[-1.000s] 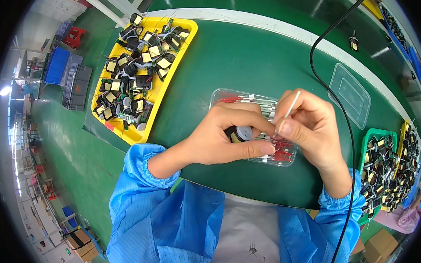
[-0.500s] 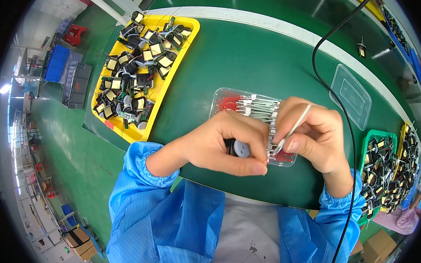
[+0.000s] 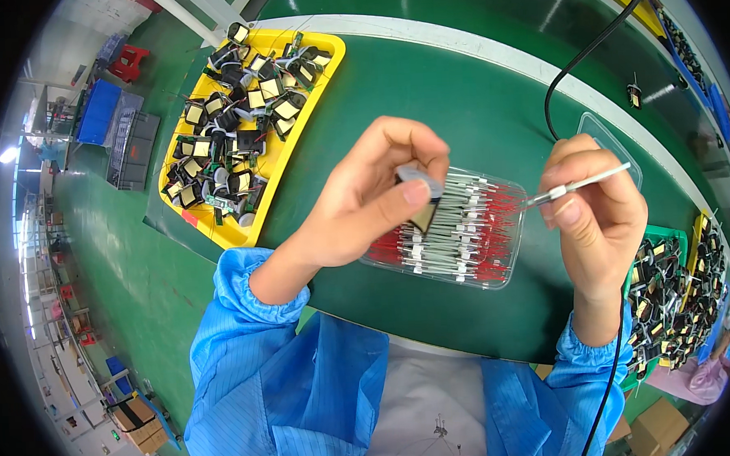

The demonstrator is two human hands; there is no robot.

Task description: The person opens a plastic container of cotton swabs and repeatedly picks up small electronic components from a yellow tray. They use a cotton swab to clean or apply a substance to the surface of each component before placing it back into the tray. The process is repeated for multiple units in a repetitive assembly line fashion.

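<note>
A small black part with a grey round cap (image 3: 422,184) and a pale yellow pad is pinched between thumb and fingers of my left hand (image 3: 354,202). That hand hovers above the left side of a clear plastic tray (image 3: 498,286). Inside the tray lie rows of grey wire leads (image 3: 440,231) with white connectors and red ends. To the right of the tray, my right hand (image 3: 599,226) grips a thin grey wire lead (image 3: 579,184) with a white connector; one end sticks out past the fingers. The two hands are apart.
A yellow tray (image 3: 302,133) full of similar black parts stands at the left. Behind my right hand lies a clear lid (image 3: 598,126). A black cable (image 3: 576,60) hangs down on the right. A green basket (image 3: 657,233) of parts sits at the right edge.
My hands have moved apart: the left up with the black part, the right out to the right with the wire lead. More of the clear tray shows now.
</note>
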